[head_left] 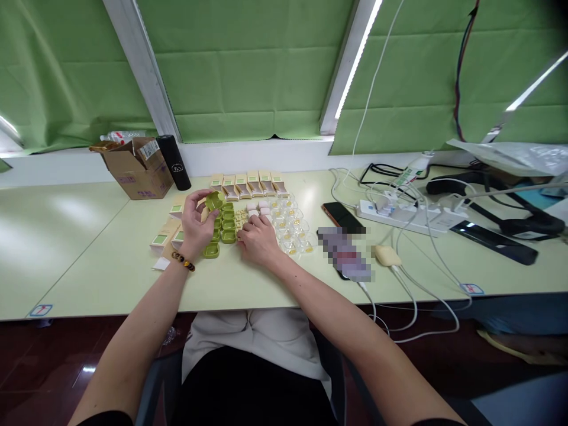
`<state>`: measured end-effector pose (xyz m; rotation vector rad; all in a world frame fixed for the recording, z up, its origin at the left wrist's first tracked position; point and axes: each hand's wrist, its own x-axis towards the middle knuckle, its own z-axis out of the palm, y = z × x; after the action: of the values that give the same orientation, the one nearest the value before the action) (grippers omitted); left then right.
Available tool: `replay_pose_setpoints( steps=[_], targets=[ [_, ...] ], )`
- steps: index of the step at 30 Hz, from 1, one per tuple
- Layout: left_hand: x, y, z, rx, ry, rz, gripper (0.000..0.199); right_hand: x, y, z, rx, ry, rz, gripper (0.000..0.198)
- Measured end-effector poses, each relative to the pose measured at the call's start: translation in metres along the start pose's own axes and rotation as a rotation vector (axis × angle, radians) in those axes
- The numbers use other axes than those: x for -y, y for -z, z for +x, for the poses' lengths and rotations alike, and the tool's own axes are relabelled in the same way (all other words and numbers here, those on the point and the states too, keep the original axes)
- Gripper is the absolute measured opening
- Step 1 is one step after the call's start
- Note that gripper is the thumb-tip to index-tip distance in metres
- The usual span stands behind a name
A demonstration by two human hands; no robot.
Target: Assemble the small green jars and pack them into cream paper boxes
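Fingers and thumb of the left hand (197, 225) grip a small olive-green dish (215, 200) of glossy, plastic-looking make in the head view, lifted and tilted above the far end of two columns of matching olive-green dishes (228, 225). The right hand (257, 239) is low over the pale green table (97, 254), its fingers curled narrow and pointing down; whether anything sits between its fingertips I cannot tell.

The relation that matters lies between the hands: a strip of tiny yellow-gold square pieces (241, 218), its long axis running away from the person, just right of the green columns. The strip starts at the right hand's fingertips and reaches beyond them, so the right hand is clearly nearer — the left is farther off, across the columns. The held dish lies ahead and to the left of the right hand, a short reach over the pieces.

Pale pink rounded blocks (263, 204) stand just past the right knuckles — clear plastic cups with yellow contents (293, 225) spread to their right.
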<state>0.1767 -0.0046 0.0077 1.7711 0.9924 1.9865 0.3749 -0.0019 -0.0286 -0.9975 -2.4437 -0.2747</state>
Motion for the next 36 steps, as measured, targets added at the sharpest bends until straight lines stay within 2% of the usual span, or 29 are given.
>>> replay_pose_setpoints(
  steps=[7,11,20,29,36],
  targets=[
    [0.007,0.0,-0.007,0.089,-0.096,0.185,0.051,0.003,0.001,0.0,0.088,0.0,-0.022,0.019],
    [0.014,0.0,-0.006,0.1,-0.108,0.186,0.053,0.005,0.0,0.001,0.118,-0.004,-0.037,0.023],
    [0.012,-0.003,-0.005,0.139,0.026,-0.039,0.056,0.005,-0.008,0.001,0.101,0.02,-0.074,0.024],
    [0.012,-0.001,-0.003,0.167,0.185,-0.27,0.056,0.007,-0.005,0.002,0.101,0.023,-0.085,0.025],
    [0.022,0.002,-0.002,0.114,0.246,-0.326,0.058,0.0,-0.006,0.002,-0.024,-0.033,-0.008,0.017]
  ],
)
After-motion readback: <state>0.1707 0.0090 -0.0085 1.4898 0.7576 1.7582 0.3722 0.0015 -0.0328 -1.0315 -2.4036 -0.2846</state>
